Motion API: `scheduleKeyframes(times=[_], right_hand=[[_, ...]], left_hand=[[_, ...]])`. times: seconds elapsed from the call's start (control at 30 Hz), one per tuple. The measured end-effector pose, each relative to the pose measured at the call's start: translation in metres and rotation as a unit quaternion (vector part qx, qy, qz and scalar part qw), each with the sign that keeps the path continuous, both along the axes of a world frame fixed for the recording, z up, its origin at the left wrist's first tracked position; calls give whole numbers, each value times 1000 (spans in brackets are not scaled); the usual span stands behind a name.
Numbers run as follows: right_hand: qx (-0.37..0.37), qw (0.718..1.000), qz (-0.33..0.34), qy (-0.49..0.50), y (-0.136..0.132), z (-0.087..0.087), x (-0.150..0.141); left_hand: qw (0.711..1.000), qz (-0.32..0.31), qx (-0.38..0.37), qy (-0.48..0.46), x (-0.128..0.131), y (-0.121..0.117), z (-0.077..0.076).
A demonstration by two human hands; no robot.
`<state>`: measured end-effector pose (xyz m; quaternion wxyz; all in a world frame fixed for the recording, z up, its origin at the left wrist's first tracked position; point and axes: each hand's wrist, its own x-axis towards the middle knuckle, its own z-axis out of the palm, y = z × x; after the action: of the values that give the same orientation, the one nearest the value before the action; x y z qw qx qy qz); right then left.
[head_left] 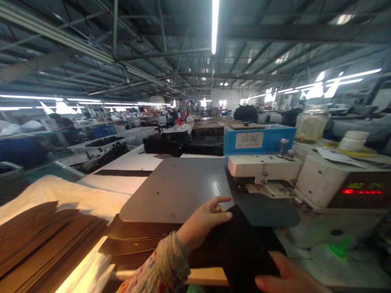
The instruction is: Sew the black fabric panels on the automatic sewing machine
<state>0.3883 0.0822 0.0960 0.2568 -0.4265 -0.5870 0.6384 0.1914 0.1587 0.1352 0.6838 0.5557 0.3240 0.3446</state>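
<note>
A flat black piece of leather-like material tilts up in front of me, before the grey metal plate of the machine. My right hand, partly cut off by the lower frame edge, grips its lower right side with the thumb on top. At the upper left edge of the piece is my left hand, its thumb at the edge and its index finger stretched out apart from the thumb. Right of the plate stands a white sewing machine head with a blue cover.
Brown sheets lie stacked below the plate, with more brown pieces at the left. Black stacks stand behind the plate. On the right are a glass jar, a lit red display and a green-capped bottle.
</note>
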Motion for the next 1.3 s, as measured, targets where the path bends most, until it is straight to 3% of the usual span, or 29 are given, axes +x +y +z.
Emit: scheduleKeyframes(times=[0.17, 0.27, 0.33, 0.43, 0.5, 0.73, 0.9, 1.1, 1.3], right_hand=[[126, 981, -145, -9, 25, 10, -9], [255, 936, -229, -83, 45, 18, -10], [328, 901, -248, -141, 58, 22, -7], [397, 865, -234, -197, 78, 23, 0], [412, 856, -221, -219, 90, 20, 4], [405, 867, -199, -214, 106, 3, 8], [436, 851, -189, -225, 101, 2, 7], [536, 779, -155, -286, 93, 1, 4], [602, 681, -103, -403, 89, 0, 5]], left_hand=[[996, 26, 67, 59, 15, 15, 10], [987, 51, 118, 91, 23, 28, 10], [985, 55, 129, 102, 28, 39, 7], [979, 71, 149, 116, 35, 55, 1], [972, 92, 171, 131, 39, 65, -3], [958, 129, 216, 137, 46, 74, -19], [964, 134, 192, 124, 45, 71, -18], [973, 134, 155, 109, 43, 70, -17], [988, 98, 97, 64, 41, 69, -18]])
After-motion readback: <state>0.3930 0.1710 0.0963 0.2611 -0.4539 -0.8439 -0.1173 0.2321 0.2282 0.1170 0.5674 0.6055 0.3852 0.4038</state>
